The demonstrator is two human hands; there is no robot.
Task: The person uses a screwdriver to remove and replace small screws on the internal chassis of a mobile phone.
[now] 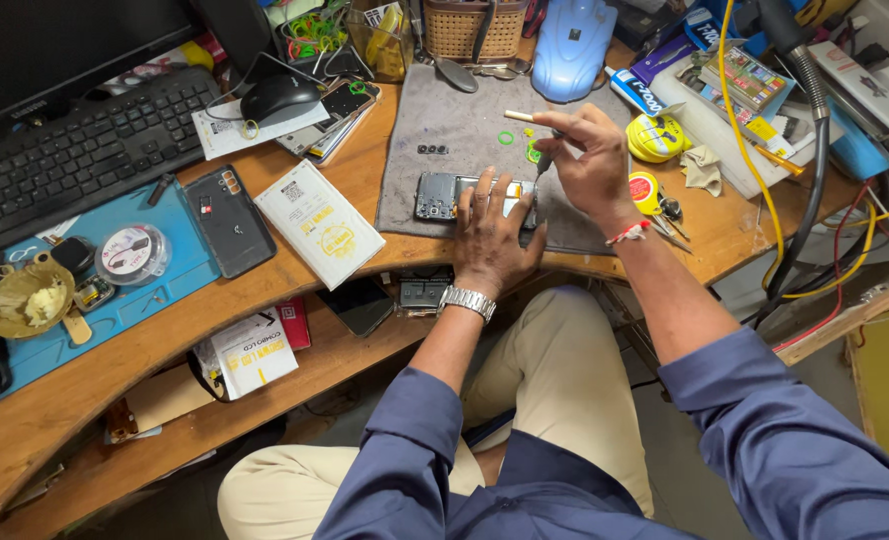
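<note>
An opened smartphone (443, 195) lies face down on a grey work mat (445, 130) at the front of a wooden desk. My left hand (492, 235), with a metal watch on the wrist, presses flat on the phone's right half. Just above it, my right hand (590, 160) grips a small screwdriver (537, 140) with a pale handle, its tip pointing down at the phone's right end. A few small green rings (506, 138) and a small black part (432, 149) lie on the mat behind the phone.
A white flat box (318, 222) and a dark phone (229, 220) lie left of the mat, next to a blue mat (115, 300). Keyboard (75, 150) and mouse (278, 97) sit far left. Yellow tape rolls (655, 138), cables and boxes crowd the right. A lower shelf (345, 350) holds more phones.
</note>
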